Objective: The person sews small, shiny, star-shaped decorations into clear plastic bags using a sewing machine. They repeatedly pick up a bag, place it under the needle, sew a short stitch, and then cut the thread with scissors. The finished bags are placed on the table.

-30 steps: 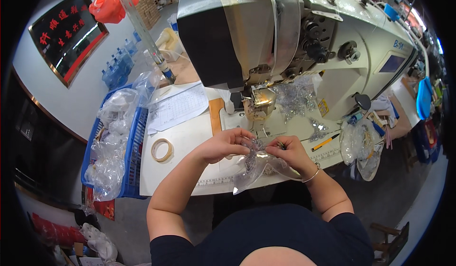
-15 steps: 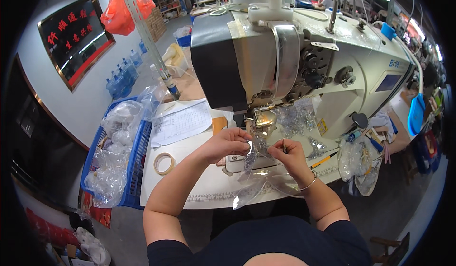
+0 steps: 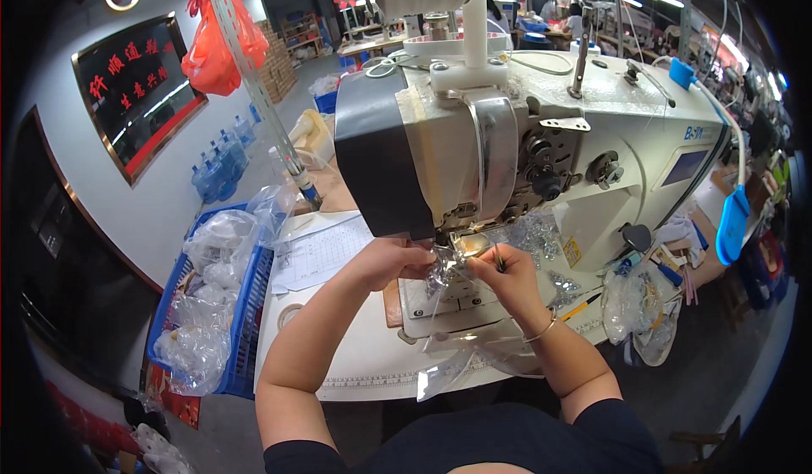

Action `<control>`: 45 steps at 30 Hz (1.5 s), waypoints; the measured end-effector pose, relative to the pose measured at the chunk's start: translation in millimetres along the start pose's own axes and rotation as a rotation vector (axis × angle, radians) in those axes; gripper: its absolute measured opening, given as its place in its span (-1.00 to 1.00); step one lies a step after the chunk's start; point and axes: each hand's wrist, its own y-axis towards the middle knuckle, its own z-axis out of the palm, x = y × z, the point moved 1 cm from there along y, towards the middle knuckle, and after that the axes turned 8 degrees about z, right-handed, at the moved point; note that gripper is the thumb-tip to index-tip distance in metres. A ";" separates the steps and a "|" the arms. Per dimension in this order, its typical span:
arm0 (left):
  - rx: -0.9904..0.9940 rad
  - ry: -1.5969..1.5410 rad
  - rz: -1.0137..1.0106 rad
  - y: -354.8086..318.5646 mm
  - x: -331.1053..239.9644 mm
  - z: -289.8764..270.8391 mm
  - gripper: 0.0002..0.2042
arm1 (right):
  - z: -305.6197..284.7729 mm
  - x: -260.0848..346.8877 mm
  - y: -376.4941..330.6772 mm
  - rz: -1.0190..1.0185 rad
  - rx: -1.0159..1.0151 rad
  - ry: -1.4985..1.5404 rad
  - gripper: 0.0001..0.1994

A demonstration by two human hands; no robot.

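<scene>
Keep the shiny clear piece (image 3: pixel 447 264) flat and straight under the needle of the sewing machine (image 3: pixel 507 136); go slow, fingers away from the needle; the left hand (image 3: pixel 397 263) pinches its left edge; the right hand (image 3: pixel 501 273) pinches its right side, fingers pressed together

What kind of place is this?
Most likely a sewing workshop or factory: an industrial sewing machine, a blue crate full of clear bags, and more lit workstations behind.

needle area hidden behind left hand (image 3: pixel 396 263), clear plastic piece (image 3: pixel 448 264) partly covered by fingers
</scene>
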 end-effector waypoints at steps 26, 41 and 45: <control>-0.040 0.210 0.089 25.5 -19.5 -3.1 -0.62 | -2.6 6.9 24.0 -0.136 -0.135 -0.269 -0.77; -0.016 0.223 0.131 27.8 -19.5 -1.8 -0.62 | -2.6 11.3 21.5 -0.117 -0.110 -0.231 -0.81; -0.028 0.254 0.168 30.5 -15.1 -3.1 -0.60 | -1.8 6.1 23.5 -0.133 -0.120 -0.205 -0.80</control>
